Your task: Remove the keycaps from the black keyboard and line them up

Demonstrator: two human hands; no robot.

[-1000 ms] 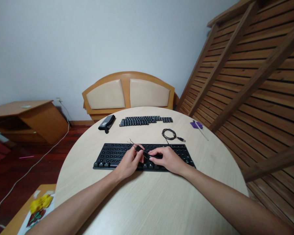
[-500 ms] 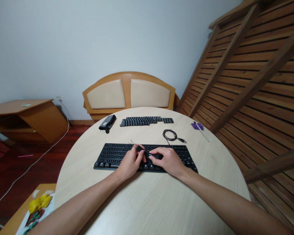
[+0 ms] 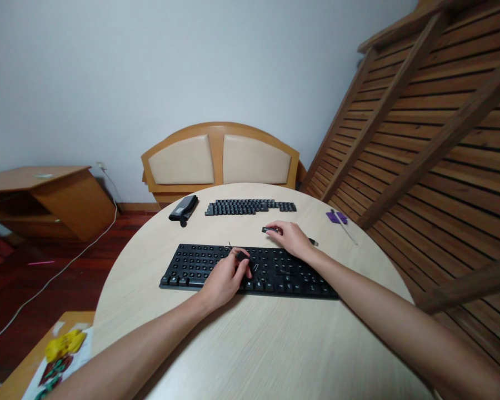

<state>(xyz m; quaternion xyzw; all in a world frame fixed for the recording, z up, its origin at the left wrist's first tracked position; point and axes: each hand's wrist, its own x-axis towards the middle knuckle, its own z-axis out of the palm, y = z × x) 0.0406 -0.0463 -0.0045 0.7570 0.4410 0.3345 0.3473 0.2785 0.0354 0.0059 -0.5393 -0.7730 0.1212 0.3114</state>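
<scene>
A black keyboard (image 3: 195,261), most of its keycaps off, lies on the round table in front of me. Over its middle, my left hand (image 3: 227,272) is closed around a small black keycap puller (image 3: 242,256), whose thin wires stick out at the far side. Beyond the keyboard's back edge, my right hand (image 3: 292,239) pinches a black, longish keycap (image 3: 269,229) just above the tabletop. Farther back, removed keycaps (image 3: 237,207) are set out in rows, with a smaller group to their right. My right hand hides most of the keyboard's cable; its USB plug (image 3: 314,242) shows.
A dark pouch (image 3: 183,209) lies at the table's back left. On the right is a purple item (image 3: 336,217) with a thin white stick across it. A slatted wooden frame (image 3: 437,122) leans along the right side. Yellow gloves (image 3: 65,344) lie at lower left.
My right hand has moved from the keyboard's middle away from me, past its back edge, carrying the keycap. My left hand stays over the keyboard with the keycap puller.
</scene>
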